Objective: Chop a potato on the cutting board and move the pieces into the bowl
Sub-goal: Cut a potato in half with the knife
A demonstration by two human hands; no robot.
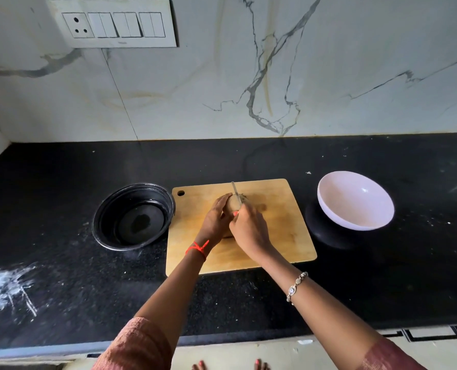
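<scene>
While the left hand (216,218) curls round a potato (232,206) on the cutting board (280,236), the right hand (249,228) grips a knife (235,192); white bowl (355,202) at three o'clock.

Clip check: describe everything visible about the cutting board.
The cutting board looks like pale wood, rectangular with rounded corners and a hanging hole at its far left corner. It lies flat on the black counter, between a black bowl and a white bowl. A potato sits on it, steadied by the left hand while the right hand holds a knife to it.
</scene>
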